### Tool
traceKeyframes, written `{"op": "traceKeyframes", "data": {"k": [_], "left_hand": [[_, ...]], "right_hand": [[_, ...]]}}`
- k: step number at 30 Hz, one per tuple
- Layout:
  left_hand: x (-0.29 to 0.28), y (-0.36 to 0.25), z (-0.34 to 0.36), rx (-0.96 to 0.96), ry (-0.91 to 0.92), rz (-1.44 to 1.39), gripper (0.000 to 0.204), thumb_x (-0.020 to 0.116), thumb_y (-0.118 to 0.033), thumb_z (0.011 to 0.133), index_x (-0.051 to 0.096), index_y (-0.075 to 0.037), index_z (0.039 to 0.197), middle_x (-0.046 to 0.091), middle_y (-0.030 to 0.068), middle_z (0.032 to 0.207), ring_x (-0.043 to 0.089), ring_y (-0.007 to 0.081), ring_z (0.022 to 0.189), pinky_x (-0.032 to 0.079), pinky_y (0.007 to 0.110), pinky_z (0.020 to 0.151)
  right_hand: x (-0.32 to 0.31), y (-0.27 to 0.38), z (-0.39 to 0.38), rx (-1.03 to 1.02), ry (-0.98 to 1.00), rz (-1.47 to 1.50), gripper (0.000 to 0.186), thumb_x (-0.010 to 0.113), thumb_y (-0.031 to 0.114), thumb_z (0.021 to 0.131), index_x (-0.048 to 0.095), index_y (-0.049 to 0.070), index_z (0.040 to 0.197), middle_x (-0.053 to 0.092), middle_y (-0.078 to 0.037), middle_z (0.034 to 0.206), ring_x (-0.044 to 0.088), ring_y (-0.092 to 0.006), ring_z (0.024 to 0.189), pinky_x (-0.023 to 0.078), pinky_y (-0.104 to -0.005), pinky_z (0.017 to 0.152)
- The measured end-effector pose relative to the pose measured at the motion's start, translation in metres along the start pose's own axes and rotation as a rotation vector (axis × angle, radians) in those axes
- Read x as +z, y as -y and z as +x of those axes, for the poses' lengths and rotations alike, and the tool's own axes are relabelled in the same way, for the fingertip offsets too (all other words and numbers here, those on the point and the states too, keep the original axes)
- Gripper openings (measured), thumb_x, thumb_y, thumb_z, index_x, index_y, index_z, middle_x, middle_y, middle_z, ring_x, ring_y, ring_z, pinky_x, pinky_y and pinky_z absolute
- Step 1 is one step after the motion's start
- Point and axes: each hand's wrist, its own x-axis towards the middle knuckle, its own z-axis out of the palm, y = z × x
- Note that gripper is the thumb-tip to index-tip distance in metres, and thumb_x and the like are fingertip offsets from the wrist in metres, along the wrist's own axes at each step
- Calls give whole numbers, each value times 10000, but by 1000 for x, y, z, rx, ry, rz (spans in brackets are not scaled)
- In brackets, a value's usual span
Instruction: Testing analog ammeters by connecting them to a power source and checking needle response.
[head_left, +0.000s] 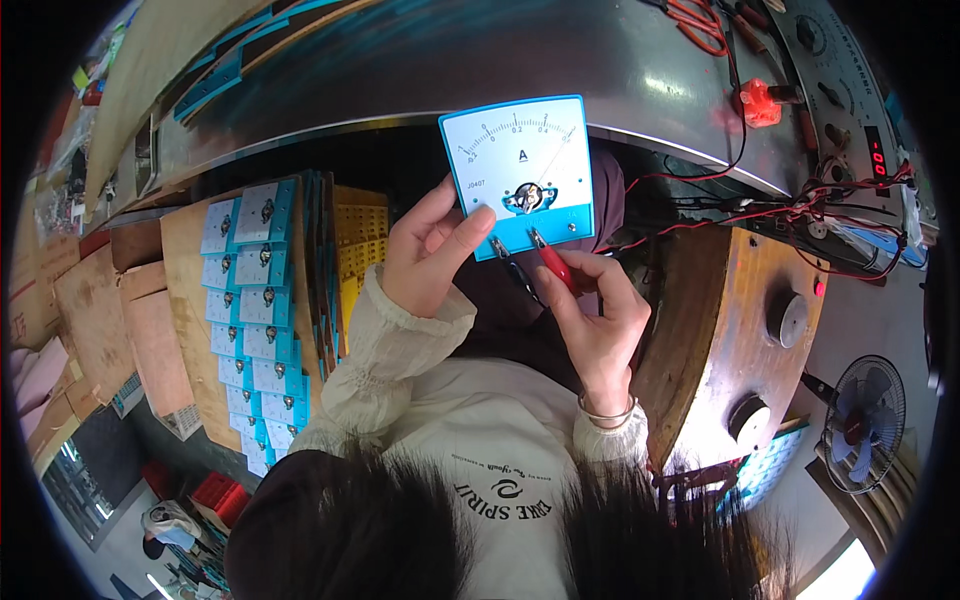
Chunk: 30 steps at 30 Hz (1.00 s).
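A blue-framed ammeter panel point(512, 150) with a white scale faces up in front of me, its needle mechanism bare near the bottom. My left hand point(432, 250) grips its lower left corner, thumb on the front. In my right hand point(597, 305) is a red alligator clip point(553, 264), pinched between thumb and fingers, its metal jaw at the panel's lower blue strip. A black alligator clip point(518, 275) hangs at a terminal to the left of the red one. The needle lies toward the scale's right end.
Rows of similar meter panels point(262, 260) stand on a wooden board at left. A metal bench point(400, 75) runs across the far side. A test instrument point(840, 90) with red and black leads sits far right, above a wooden box point(740, 330) with round knobs. A fan point(860, 425) stands lower right; another person point(172, 525) is far off at lower left.
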Motion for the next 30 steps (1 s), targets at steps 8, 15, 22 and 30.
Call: {"op": "traceKeyframes", "data": {"k": [8, 15, 22, 30], "left_hand": [[13, -3, 2, 21, -69, 33, 476, 581, -85, 943, 419, 38, 1373, 584, 79, 1222, 542, 124, 1110, 415, 274, 976], [43, 12, 16, -2, 7, 27, 479, 575, -70, 943, 410, 49, 1377, 573, 74, 1234, 529, 123, 1125, 398, 277, 989], [70, 12, 25, 5, 204, 16, 524, 545, -21, 945, 331, 86, 1412, 538, 121, 1291, 523, 152, 1163, 406, 292, 1002], [48, -2, 5, 35, -63, 242, 355, 658, -97, 875, 486, 11, 1167, 656, 108, 1035, 639, 132, 883, 509, 278, 727]], "right_hand": [[-5, -7, 6, -55, -54, 57, 207, 773, 5, 748, 643, -7, 909, 674, -104, 783, 641, -151, 612, 493, -253, 539], [-41, -14, 4, -76, -126, -9, 221, 783, 10, 731, 647, 2, 905, 661, -110, 764, 632, -169, 598, 490, -259, 524], [-74, -22, -6, -214, -149, -95, 214, 783, -9, 719, 644, 3, 882, 614, -94, 722, 607, -205, 622, 477, -301, 551], [-24, 21, -19, 104, -199, 52, 275, 733, -8, 797, 613, -11, 1045, 673, -88, 903, 608, -144, 759, 494, -237, 643]]}}
